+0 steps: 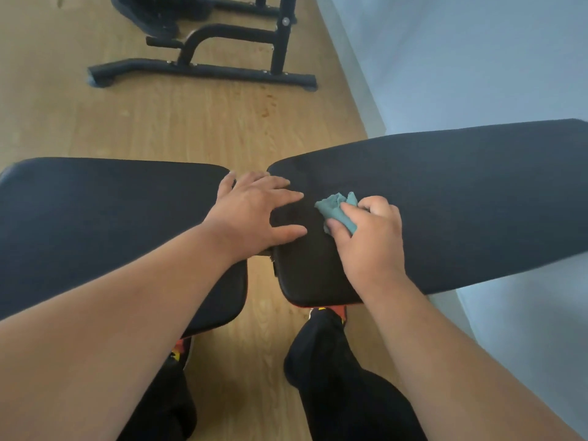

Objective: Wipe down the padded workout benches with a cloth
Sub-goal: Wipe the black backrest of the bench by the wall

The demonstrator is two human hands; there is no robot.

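Wood-grain flooring (197, 128) fills the view beyond both hands, and a pale wall (477, 58) runs along the far right. Under the right hand (370, 240) stretches the long black backrest pad (461, 198), reaching away to the right of it; under the left hand (254, 214) lies the black seat pad (105, 224), spreading off to that hand's left. A narrow gap parts the two pads, and the left hand bridges it, fingers straight and spread, palm on the seat pad's corner and fingertips resting on the backrest pad. Beyond the left hand, well apart across the floor, stands a black steel equipment frame (203, 70) with a curved brace. Below the wrists, black trouser legs (343, 377) stand between and under the pads, with shoes (329, 311) showing red and yellow at their tops; any print on them is too blurred to read. The right hand curls around a bunched teal cloth (337, 208), pinching it between thumb and fingers and pressing it onto the backrest pad, just beside the left hand's fingertips. No brand or label can be read on the pads.
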